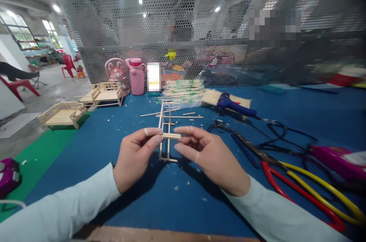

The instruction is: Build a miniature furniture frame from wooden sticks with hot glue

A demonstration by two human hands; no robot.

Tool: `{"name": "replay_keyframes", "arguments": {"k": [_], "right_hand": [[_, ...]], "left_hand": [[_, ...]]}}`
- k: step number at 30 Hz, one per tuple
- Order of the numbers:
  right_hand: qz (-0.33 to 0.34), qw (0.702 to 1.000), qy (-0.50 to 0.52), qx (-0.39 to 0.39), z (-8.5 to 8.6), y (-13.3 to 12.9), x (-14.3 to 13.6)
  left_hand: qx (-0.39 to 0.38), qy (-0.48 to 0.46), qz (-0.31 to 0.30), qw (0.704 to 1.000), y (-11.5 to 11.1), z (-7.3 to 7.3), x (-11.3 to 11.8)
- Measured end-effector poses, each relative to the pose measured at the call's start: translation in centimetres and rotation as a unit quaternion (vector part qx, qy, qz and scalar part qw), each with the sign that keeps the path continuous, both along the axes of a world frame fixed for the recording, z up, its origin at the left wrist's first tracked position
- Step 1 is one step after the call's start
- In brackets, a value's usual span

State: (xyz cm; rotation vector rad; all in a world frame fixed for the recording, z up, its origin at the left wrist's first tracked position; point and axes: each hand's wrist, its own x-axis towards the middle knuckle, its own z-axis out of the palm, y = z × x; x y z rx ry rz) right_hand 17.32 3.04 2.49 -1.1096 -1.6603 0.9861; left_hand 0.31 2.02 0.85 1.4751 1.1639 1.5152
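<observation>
Short pale wooden sticks [171, 136], lying side by side, are pinched between the thumb and index finger of my left hand [134, 154]. Around their free end, my right hand [213, 154] has its thumb and index finger apart, with a gap showing between them. Just behind the sticks is a slim rectangular frame of wooden sticks [168, 146] with crossbars. My left fingertips overlap one long side of it; whether they touch it I cannot tell. Both hands have pale wraps on some fingers.
Loose sticks [180, 116] and a bundle of sticks [183, 91] lie beyond. Right are a blue glue gun [236, 105] on a wooden piece and large scissors [303, 188] with red and yellow handles. Small wooden furniture models [64, 115] and a pink flask [137, 78] stand left.
</observation>
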Motion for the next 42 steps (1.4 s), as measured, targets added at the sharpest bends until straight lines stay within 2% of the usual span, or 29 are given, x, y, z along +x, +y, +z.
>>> {"name": "replay_keyframes", "arguments": {"k": [4,9,16,19,22,24,28,33,36,42], "right_hand": [[-0.027,0.992,0.018,0.120,-0.1,0.0,0.1],[-0.047,0.946,-0.061,0.314,0.9,-0.2,0.2],[-0.043,0.896,-0.085,0.433,2.8,0.4,0.2],[-0.052,0.894,-0.068,0.441,3.4,0.3,0.3],[-0.069,0.901,-0.057,0.424,3.5,-0.2,0.5],[-0.073,0.899,-0.050,0.428,3.4,-0.4,0.5],[-0.083,0.895,-0.034,0.437,2.9,-0.7,0.6],[-0.053,0.896,-0.014,0.441,2.7,-0.6,0.8],[-0.020,0.896,-0.008,0.443,2.8,-0.5,0.9],[-0.004,0.903,-0.023,0.429,2.8,-0.8,0.7]], "left_hand": [[-0.016,-0.053,-0.007,0.998,-0.1,0.7,-0.1],[-0.016,-0.094,-0.022,0.995,-0.6,2.4,-0.3],[-0.032,-0.125,-0.078,0.989,-0.6,4.0,0.0],[0.004,-0.099,-0.098,0.990,-0.5,4.3,0.0],[0.095,-0.020,-0.107,0.989,-0.4,4.1,-0.4],[0.179,0.045,-0.085,0.979,-0.1,3.8,-0.6],[0.332,0.118,-0.015,0.936,0.4,3.3,-0.9],[0.359,0.148,-0.029,0.921,0.2,3.2,-0.9],[0.397,0.177,-0.033,0.900,-0.1,3.2,-0.9],[0.444,0.235,0.017,0.865,-0.2,3.5,-1.0]]}}
